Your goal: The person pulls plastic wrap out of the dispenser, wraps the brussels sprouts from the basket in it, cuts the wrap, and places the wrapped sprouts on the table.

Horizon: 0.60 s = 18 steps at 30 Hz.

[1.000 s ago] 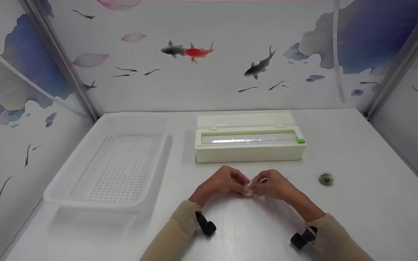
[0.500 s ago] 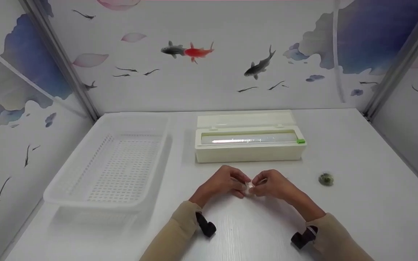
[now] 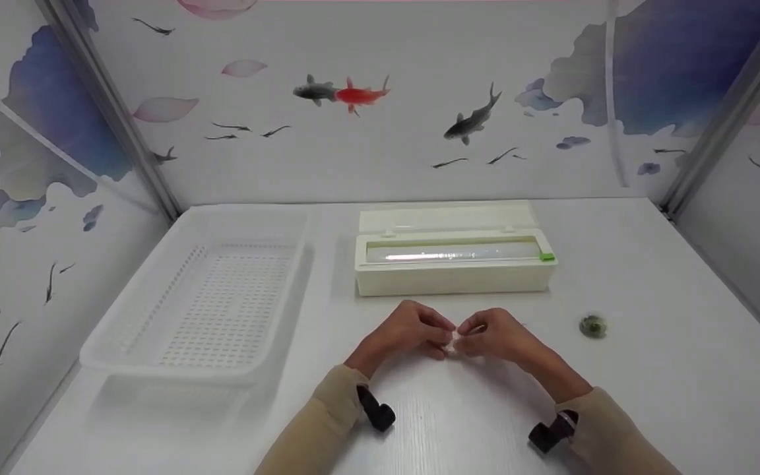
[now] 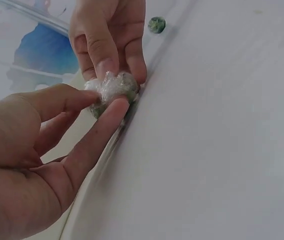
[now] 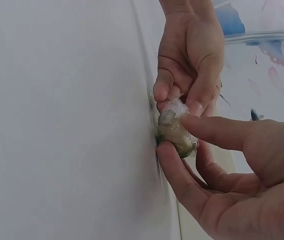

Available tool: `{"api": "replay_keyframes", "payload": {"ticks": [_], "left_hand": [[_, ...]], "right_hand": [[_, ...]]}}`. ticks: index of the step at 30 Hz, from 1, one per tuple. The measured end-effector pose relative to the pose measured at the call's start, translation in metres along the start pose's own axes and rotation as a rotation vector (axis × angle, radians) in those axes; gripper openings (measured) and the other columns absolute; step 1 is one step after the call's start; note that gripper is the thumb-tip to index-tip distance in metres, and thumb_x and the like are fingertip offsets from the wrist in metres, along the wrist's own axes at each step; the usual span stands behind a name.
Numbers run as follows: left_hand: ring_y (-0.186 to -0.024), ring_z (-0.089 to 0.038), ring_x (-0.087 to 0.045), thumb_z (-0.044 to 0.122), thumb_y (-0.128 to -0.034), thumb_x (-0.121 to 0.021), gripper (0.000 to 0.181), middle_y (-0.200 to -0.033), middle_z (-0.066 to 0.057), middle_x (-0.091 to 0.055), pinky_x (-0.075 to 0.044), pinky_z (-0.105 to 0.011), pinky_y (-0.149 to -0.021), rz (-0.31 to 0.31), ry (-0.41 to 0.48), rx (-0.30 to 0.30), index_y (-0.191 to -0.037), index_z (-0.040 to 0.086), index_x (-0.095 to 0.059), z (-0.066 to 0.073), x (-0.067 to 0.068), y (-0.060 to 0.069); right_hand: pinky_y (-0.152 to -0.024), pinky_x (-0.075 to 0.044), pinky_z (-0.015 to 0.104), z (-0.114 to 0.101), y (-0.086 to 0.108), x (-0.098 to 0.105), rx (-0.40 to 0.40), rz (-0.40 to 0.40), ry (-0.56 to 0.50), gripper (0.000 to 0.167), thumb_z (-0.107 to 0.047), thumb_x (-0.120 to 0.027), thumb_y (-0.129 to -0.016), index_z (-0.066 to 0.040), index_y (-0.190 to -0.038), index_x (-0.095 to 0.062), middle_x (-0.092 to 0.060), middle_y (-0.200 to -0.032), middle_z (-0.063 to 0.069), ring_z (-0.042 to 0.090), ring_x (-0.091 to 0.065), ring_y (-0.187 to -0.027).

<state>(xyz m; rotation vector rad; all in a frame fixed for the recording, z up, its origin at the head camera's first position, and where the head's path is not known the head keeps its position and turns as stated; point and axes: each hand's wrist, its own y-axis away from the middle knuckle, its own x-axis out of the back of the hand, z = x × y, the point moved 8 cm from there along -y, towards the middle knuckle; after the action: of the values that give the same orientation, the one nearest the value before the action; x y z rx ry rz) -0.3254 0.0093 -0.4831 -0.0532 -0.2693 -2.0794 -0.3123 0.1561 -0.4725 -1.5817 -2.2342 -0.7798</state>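
Note:
Between both hands is a small roundish green piece wrapped in crumpled clear cling film (image 4: 113,89), its kind hard to tell through the film. My left hand (image 3: 408,328) pinches it from the left with thumb and fingers. From the other side my right hand (image 3: 500,335) grips it, with the thumb pressing the gathered film in the right wrist view. In the head view the fingers mostly cover this wrapped piece (image 5: 178,131). A second green, film-wrapped ball (image 3: 593,326) lies on the table to the right of the right hand.
Behind the hands stands a cream cling film dispenser (image 3: 456,282) with its lid raised, a film roll (image 3: 433,254) inside and a green slider (image 3: 547,256) at its right end. A white perforated basket (image 3: 175,371) is on the left. Printed panels enclose the white table (image 3: 419,429).
The fingers of both hands shift slightly around the wrapped piece, and the film between them shows differently. The arms, the dispenser, the basket and the other ball stay in place.

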Motion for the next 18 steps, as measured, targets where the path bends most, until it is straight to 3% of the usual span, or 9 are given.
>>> {"api": "replay_keyframes", "payload": {"ticks": [6, 10, 14, 18], "left_hand": [[-0.072, -0.012, -0.075, 0.004, -0.0843, -0.078, 0.011, -0.091, -0.010, -0.079, -0.062, -0.025, -0.070, 0.046, -0.051, 0.021, -0.095, 0.004, -0.080, -0.0004, 0.0014, -0.0016], [-0.074, -0.014, -0.075, 0.004, -0.0854, -0.076, 0.011, -0.092, -0.010, -0.079, -0.063, -0.027, -0.071, 0.030, -0.024, 0.038, -0.096, 0.004, -0.080, 0.0004, 0.0005, -0.0003], [-0.077, -0.017, -0.076, 0.012, -0.0858, -0.077, 0.014, -0.092, -0.011, -0.079, -0.064, -0.030, -0.072, -0.012, 0.020, 0.055, -0.097, 0.005, -0.080, 0.0012, -0.0010, 0.0031], [-0.078, -0.018, -0.076, 0.017, -0.0852, -0.078, 0.017, -0.093, -0.011, -0.079, -0.064, -0.031, -0.072, -0.015, 0.050, 0.062, -0.097, 0.005, -0.080, -0.0007, -0.0009, 0.0049]], "right_hand": [[-0.071, -0.056, 0.024, -0.0006, 0.0005, -0.0006, -0.006, -0.006, -0.036, 0.019, -0.017, -0.072, -0.091, -0.001, -0.100, -0.073, -0.073, -0.097, 0.008, 0.012, -0.069, -0.080], [-0.067, -0.053, 0.023, -0.0016, 0.0012, 0.0000, 0.003, 0.014, -0.027, 0.017, -0.017, -0.073, -0.090, -0.001, -0.097, -0.074, -0.072, -0.097, 0.008, 0.011, -0.066, -0.078], [-0.065, -0.050, 0.023, 0.0000, -0.0001, 0.0014, 0.013, 0.030, -0.018, 0.017, -0.017, -0.074, -0.090, -0.002, -0.097, -0.074, -0.072, -0.097, 0.006, 0.012, -0.060, -0.079], [-0.065, -0.050, 0.023, 0.0017, -0.0024, 0.0014, 0.028, 0.013, -0.010, 0.020, -0.018, -0.075, -0.090, -0.001, -0.100, -0.074, -0.071, -0.097, 0.005, 0.011, -0.058, -0.080]]}}
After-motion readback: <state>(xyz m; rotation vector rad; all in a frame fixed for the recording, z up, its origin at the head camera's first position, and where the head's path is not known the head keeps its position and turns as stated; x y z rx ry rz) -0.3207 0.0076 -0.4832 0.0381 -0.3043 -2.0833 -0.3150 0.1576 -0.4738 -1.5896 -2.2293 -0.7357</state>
